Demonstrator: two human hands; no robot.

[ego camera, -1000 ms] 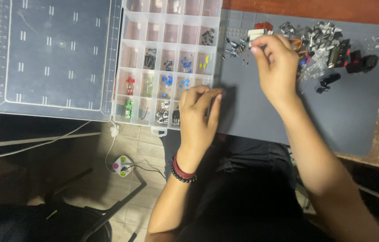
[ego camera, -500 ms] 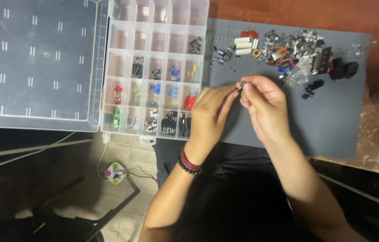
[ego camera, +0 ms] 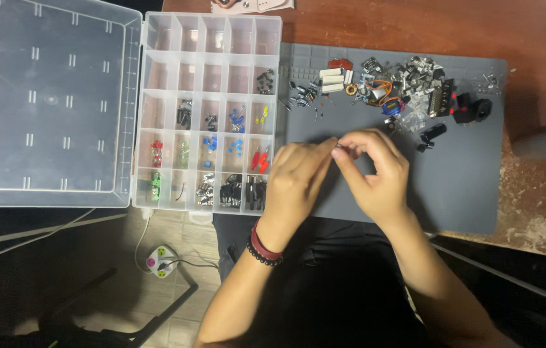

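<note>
**Sorting partway: pile still large, one small part pinched between both hands**

Both hands have come together over the mat since a second ago, when the right one was up at the parts pile and the left sat by the organizer's edge; half a second ago they had already met, and they sit a little lower now.

Wooden surface (ego camera: pixel 415 32) carries a grey work mat (ego camera: pixel 460 193). Clear compartment organizer (ego camera: pixel 211 38) lies open to the left of the mat, lid (ego camera: pixel 47 103) flat beside it. Top two rows look mostly empty; the lower rows hold blue, red, yellow, green and black components, so some sorting looks done.

Unsorted pile of electronic parts (ego camera: pixel 402 84) at the mat's top edge is still big, so by my judgement plenty is left.

Left hand (ego camera: pixel 295 187) and right hand (ego camera: pixel 376 174) meet fingertip to fingertip, both pinching a tiny dark component (ego camera: pixel 338 147) above the mat, near the organizer's right edge. Too small to identify.
</note>
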